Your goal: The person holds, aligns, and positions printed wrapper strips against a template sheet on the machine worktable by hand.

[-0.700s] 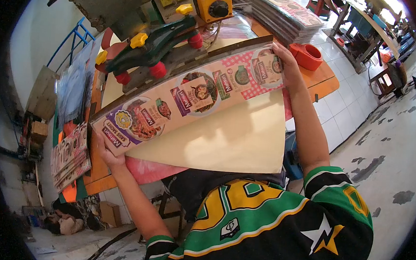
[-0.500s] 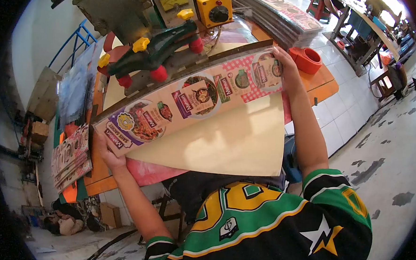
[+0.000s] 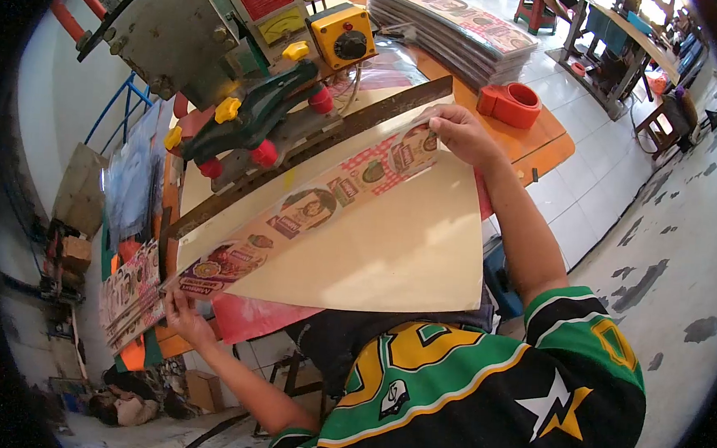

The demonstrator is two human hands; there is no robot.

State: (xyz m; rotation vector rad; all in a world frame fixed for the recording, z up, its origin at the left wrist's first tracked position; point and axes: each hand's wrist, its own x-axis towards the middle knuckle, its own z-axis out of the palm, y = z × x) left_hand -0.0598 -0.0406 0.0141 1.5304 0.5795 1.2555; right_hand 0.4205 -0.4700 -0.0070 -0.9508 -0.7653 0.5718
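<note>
A long printed plastic strip (image 3: 304, 209) with food pictures and a red checked pattern stretches slantwise between my two hands. At its lower left end, my left hand (image 3: 187, 319) grips the corner with closed fingers. Its upper right end is pinched between the thumb and fingers of my right hand (image 3: 467, 139). Beneath the strip lies a cream sheet (image 3: 381, 249), with a pink-red sheet (image 3: 261, 312) showing under its front edge. Just beyond the strip runs a dark metal bar (image 3: 322, 153) of a press machine (image 3: 250, 125) with yellow and red knobs.
A red tape ring (image 3: 511, 105) sits on the orange table (image 3: 553, 145) to the right. Stacked printed packs (image 3: 458, 26) rise behind it. At left are more printed strips (image 3: 132, 289) and clear plastic sheets (image 3: 130, 179). A yellow control box (image 3: 342, 36) is mounted on the machine.
The strip has been drawn toward me, away from the metal bar, and is tilted so its print looks narrower. My left hand moved down; my right hand moved left and down.
</note>
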